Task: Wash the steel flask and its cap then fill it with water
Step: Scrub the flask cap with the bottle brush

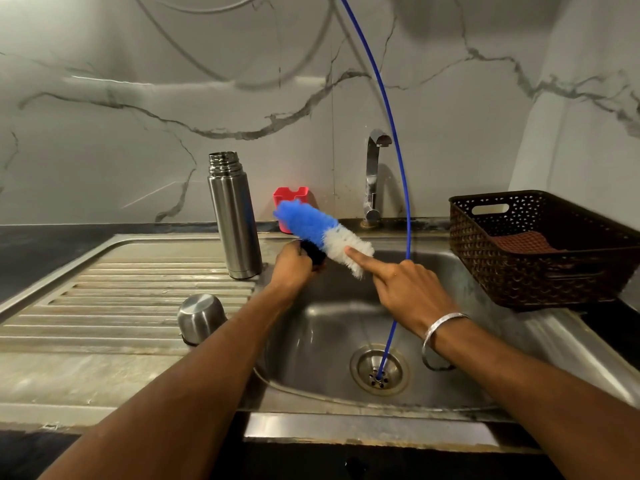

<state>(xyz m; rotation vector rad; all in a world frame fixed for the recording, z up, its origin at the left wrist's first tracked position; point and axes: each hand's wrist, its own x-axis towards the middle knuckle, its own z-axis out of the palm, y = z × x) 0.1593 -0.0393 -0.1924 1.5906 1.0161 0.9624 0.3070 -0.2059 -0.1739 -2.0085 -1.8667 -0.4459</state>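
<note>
The steel flask [235, 220] stands upright and uncapped at the back of the drainboard [121, 296]. Its steel outer cap [201, 318] sits mouth down on the drainboard, nearer to me. My left hand [294, 268] grips a small black piece [315, 256], apparently the flask's inner stopper, over the sink's left edge. My right hand [405, 289] holds a bottle brush [322, 232] with blue and white bristles, its index finger stretched along the white bristles. The brush lies across the black piece. The brush handle is hidden inside my right hand.
The steel sink [450, 382] has a drain [379, 368] with a thin blue tube [398, 143] hanging down into it. A chrome tap [374, 178] stands behind. A red holder [291, 195] sits by the wall. On the right, a brown woven basket [540, 251] holds a cloth.
</note>
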